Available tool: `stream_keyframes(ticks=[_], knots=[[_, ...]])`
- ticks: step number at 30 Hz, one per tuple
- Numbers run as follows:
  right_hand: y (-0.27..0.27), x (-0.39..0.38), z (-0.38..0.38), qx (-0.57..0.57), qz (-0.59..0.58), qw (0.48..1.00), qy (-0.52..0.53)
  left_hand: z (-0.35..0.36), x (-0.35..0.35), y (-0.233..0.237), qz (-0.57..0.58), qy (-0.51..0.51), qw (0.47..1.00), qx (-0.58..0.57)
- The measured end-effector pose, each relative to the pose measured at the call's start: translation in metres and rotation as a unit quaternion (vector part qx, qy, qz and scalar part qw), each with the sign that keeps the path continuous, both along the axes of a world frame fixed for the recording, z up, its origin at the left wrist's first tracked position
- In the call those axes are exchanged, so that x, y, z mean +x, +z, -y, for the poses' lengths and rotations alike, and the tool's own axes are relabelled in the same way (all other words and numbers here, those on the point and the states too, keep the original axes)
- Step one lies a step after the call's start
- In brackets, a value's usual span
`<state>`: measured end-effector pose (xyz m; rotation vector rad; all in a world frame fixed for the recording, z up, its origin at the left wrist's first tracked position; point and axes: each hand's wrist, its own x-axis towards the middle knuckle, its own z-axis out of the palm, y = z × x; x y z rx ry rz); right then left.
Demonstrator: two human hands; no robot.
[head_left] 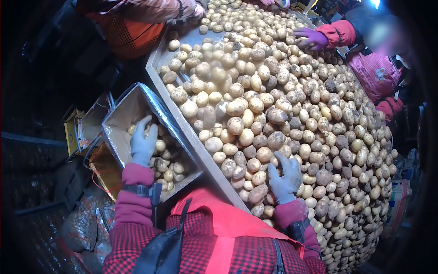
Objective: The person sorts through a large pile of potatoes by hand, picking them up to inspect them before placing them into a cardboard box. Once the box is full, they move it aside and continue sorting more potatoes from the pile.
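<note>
My left hand (pixel 143 145), in a pale glove, reaches over the open box (pixel 119 119) at the left. Its fingers are extended and apart, close to the potatoes (pixel 167 165) inside. My right hand (pixel 286 179), gloved the same way, rests among the potatoes (pixel 248 119) heaped on the table. Thumb and fingers are spread there, with no potato visibly gripped, though its underside is hidden. Many of the heaped potatoes are pale yellow; others are dark with soil.
The table's raised edge (pixel 204 165) separates the heap from the box. Other containers (pixel 93 119) stand left of it, with filled bags (pixel 80 224) below. Across the heap, a co-worker's purple-gloved hand (pixel 311 39) touches potatoes; another person's sleeve (pixel 157 10) is at the top left.
</note>
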<state>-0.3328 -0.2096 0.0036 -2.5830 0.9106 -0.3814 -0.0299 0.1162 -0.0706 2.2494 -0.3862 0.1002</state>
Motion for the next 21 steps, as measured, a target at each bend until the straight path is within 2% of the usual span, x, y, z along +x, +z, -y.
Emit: stream_keyframes(ticks=[1,5,7,8,9,11,13,15,18,21], knots=[[0.0,0.0,0.0,0.0,-0.002,1.0,-0.002,0.021,0.009,0.017,0.054,-0.029,0.998,-0.004],[-0.005,-0.002,0.002,-0.045,0.006,0.999,0.009,0.103,0.064,0.058,0.067,-0.132,0.988,-0.03],[-0.006,-0.002,0.002,-0.047,0.005,0.999,0.008,0.139,0.105,0.059,0.037,-0.145,0.988,0.026],[-0.003,-0.001,0.001,-0.052,0.014,0.999,0.01,0.156,0.135,0.046,-0.024,-0.146,0.987,0.054],[0.0,-0.001,0.0,0.002,-0.011,1.0,-0.008,0.171,0.152,0.048,-0.017,-0.148,0.981,0.125],[-0.002,-0.001,0.001,-0.014,-0.006,1.0,-0.004,0.199,0.177,0.055,-0.001,-0.146,0.964,0.224],[0.002,0.002,0.001,-0.004,-0.019,1.0,-0.013,0.223,0.209,0.044,-0.024,-0.169,0.932,0.319],[0.004,0.004,0.001,-0.006,-0.021,1.0,-0.018,0.244,0.203,0.063,-0.044,-0.18,0.887,0.423],[0.004,0.005,0.001,-0.018,-0.021,0.999,-0.02,0.266,0.233,0.039,-0.093,-0.17,0.886,0.421],[0.002,0.007,0.004,-0.029,-0.016,0.999,-0.024,0.274,0.248,0.021,-0.019,-0.178,0.876,0.447]])
